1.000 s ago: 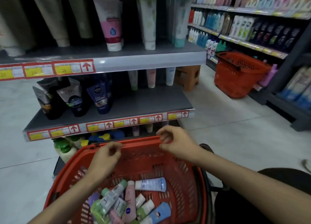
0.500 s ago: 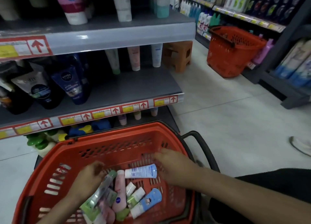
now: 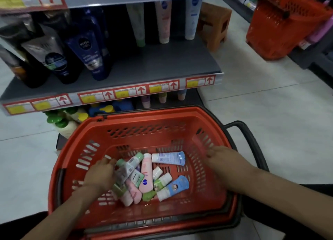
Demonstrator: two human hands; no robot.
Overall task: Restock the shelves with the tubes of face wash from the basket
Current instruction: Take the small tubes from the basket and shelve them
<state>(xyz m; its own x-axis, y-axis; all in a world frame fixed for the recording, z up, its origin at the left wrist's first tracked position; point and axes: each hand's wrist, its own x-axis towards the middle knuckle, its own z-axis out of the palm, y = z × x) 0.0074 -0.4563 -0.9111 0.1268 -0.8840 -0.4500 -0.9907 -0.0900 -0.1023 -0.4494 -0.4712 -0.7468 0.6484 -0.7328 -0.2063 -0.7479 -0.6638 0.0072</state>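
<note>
A red basket stands on the floor in front of the shelves and holds several small tubes of face wash. Among them are a grey tube with a green cap, a pink tube, a white and blue tube and a light blue tube. My left hand is down in the basket with its fingers curled round the left side of the grey tube. My right hand is inside the basket at its right wall, fingers loose and blurred, holding nothing.
The middle shelf carries dark tubes on the left and three pale tubes at the back right. Bottles and tubes stand on the bottom shelf behind the basket. A second red basket and a brown stool stand on the floor beyond.
Both hands dropped from the basket's far rim into it. My left hand came to the grey tube and my right hand shifted to the right wall. The view tilted downward.
</note>
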